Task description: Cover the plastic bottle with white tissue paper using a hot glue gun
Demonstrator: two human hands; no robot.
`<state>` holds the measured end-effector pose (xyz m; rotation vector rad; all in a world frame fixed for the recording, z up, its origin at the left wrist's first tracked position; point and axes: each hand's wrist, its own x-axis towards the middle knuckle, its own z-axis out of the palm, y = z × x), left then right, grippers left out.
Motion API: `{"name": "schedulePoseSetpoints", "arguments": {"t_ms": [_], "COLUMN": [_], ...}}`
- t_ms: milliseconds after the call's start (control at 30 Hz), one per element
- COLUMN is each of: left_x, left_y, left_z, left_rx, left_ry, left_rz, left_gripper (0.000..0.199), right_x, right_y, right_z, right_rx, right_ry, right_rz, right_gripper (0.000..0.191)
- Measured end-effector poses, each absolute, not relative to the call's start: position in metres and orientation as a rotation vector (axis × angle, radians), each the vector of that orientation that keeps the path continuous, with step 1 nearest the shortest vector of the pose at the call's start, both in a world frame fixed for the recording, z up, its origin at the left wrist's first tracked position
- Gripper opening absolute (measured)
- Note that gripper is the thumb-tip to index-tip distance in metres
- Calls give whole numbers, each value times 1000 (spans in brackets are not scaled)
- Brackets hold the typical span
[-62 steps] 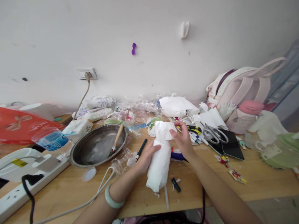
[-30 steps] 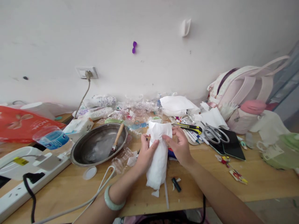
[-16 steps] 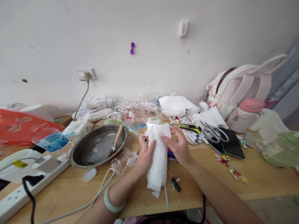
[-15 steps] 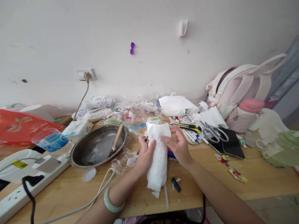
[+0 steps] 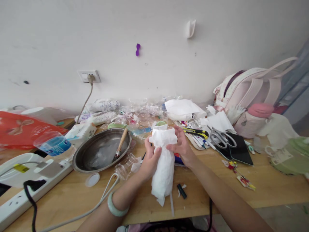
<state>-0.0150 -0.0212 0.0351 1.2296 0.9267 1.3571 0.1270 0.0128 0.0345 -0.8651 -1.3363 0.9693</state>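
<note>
Both hands hold a white paper-wrapped bundle [image 5: 163, 175], shaped like a bottle with a pinched neck and a flared top. My left hand [image 5: 151, 159] grips its left side, thumb pressed at the neck. From the right, my right hand [image 5: 183, 148] pinches the same neck between thumb and fingers. The bundle's lower end points toward me, with loose paper at its tip. What lies inside the paper is hidden. Left of the hands is a metal basin [image 5: 82, 167] with a wooden-handled brush [image 5: 121, 141] leaning in it.
A yellow utility knife [image 5: 196, 132], scissors [image 5: 222, 138] and a black tablet [image 5: 241, 153] lie to the right. A small dark cap [image 5: 182, 191] sits near the front edge. At left is a power strip [image 5: 36, 190]; a pink backpack [image 5: 246, 87] stands at the back right.
The fingers have shifted slightly around the neck, and the flared paper top looks smoother and fuller. The bundle has turned a little. The surroundings stay as they were.
</note>
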Motion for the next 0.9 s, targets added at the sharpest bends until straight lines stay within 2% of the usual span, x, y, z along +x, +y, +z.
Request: {"name": "schedulePoseSetpoints", "arguments": {"t_ms": [233,433,733,900], "left_x": [-16,-16,-15,-15], "left_y": [-23,-23,-25,-25], "left_z": [31,31,31,33], "left_rx": [1251,1233,1175,1132], "left_ry": [899,873,826,820], "left_rz": [1340,1325,1294,1303], "left_gripper": [70,70,58,61], "right_x": [129,132,132,133], "right_y": [8,3,-2,-1], "right_z": [49,63,73,72], "right_rx": [-747,-683,-624,-596], "right_ry": [-1307,-1300,-1311,-1302], "right_rz": [1365,1402,1526,1561], "right_gripper": [84,85,77,80]}}
